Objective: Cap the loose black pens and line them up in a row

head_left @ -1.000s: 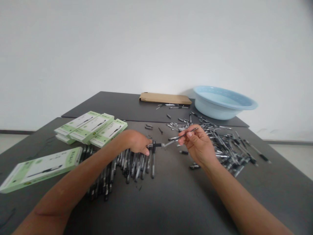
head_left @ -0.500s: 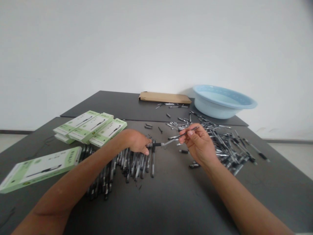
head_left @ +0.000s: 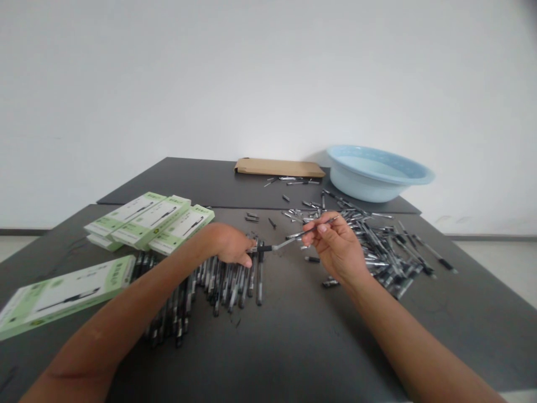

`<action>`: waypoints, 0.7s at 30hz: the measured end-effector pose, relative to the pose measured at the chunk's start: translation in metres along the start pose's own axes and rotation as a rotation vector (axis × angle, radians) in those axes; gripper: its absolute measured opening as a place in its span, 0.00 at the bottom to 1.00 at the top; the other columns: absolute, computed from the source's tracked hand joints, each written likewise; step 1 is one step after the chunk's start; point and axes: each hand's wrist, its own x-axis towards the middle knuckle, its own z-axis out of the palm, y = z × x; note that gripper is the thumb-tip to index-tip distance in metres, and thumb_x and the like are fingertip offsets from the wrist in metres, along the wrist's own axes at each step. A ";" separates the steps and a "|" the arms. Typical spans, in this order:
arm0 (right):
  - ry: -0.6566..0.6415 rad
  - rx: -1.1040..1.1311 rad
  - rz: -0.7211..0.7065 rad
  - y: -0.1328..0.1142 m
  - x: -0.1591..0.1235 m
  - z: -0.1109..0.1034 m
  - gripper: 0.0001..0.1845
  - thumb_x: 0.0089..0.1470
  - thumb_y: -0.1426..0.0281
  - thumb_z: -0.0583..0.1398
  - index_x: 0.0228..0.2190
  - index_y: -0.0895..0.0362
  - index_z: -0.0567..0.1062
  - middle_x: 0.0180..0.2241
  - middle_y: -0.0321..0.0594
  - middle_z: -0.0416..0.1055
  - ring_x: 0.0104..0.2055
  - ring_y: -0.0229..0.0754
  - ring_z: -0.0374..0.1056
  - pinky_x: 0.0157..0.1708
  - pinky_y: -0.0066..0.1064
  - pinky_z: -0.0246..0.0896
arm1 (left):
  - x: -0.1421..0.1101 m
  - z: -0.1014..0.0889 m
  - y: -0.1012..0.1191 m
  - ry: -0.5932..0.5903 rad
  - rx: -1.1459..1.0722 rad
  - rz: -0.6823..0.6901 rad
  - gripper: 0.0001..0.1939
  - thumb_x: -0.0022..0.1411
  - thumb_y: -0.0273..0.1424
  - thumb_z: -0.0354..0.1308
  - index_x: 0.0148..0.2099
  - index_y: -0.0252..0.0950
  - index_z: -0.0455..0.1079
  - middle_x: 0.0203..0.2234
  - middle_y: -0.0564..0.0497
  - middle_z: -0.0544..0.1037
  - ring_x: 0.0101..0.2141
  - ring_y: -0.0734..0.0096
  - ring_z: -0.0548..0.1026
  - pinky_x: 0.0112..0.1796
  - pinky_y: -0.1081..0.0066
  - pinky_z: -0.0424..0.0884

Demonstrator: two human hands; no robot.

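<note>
My left hand (head_left: 230, 244) is closed on the black grip end of a pen (head_left: 268, 247) that points right, just above a row of finished pens (head_left: 226, 280) lying side by side on the dark table (head_left: 293, 336). My right hand (head_left: 335, 246) pinches a thin refill (head_left: 312, 229) between thumb and fingers, its far tip pointing up and to the right; its left end lies by the pen's open end. A heap of loose pen parts (head_left: 377, 246) lies just right of that hand.
Three green-and-white pen boxes (head_left: 151, 221) are stacked at the left, and another box (head_left: 62, 294) lies nearer the left edge. A light-blue basin (head_left: 377, 173) and a brown envelope (head_left: 279, 167) sit at the back. Small parts (head_left: 293, 212) are scattered mid-table.
Both hands hold the same things as before. The whole scene has slid slightly left in the picture; the hands have barely moved relative to each other.
</note>
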 end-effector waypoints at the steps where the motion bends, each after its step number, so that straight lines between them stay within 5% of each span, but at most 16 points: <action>1: -0.003 0.000 -0.003 0.000 0.000 0.000 0.10 0.51 0.67 0.64 0.32 0.53 0.66 0.32 0.34 0.76 0.27 0.36 0.73 0.29 0.30 0.68 | 0.000 0.000 0.000 0.005 0.002 0.002 0.24 0.64 0.38 0.51 0.60 0.37 0.62 0.49 0.42 0.76 0.46 0.56 0.73 0.44 0.66 0.67; 15: -0.021 -0.015 -0.014 -0.002 -0.002 0.001 0.10 0.51 0.67 0.64 0.32 0.53 0.67 0.32 0.35 0.76 0.28 0.37 0.73 0.29 0.30 0.69 | 0.005 0.004 -0.002 0.019 0.007 -0.034 0.26 0.62 0.39 0.52 0.60 0.36 0.63 0.49 0.38 0.75 0.46 0.51 0.74 0.42 0.62 0.68; 21: -0.039 0.003 0.003 -0.003 -0.003 0.003 0.10 0.50 0.67 0.65 0.30 0.54 0.67 0.33 0.35 0.76 0.29 0.38 0.74 0.30 0.31 0.71 | 0.009 0.007 -0.010 0.039 -0.044 0.030 0.24 0.62 0.38 0.53 0.59 0.39 0.64 0.52 0.43 0.74 0.47 0.57 0.73 0.44 0.67 0.67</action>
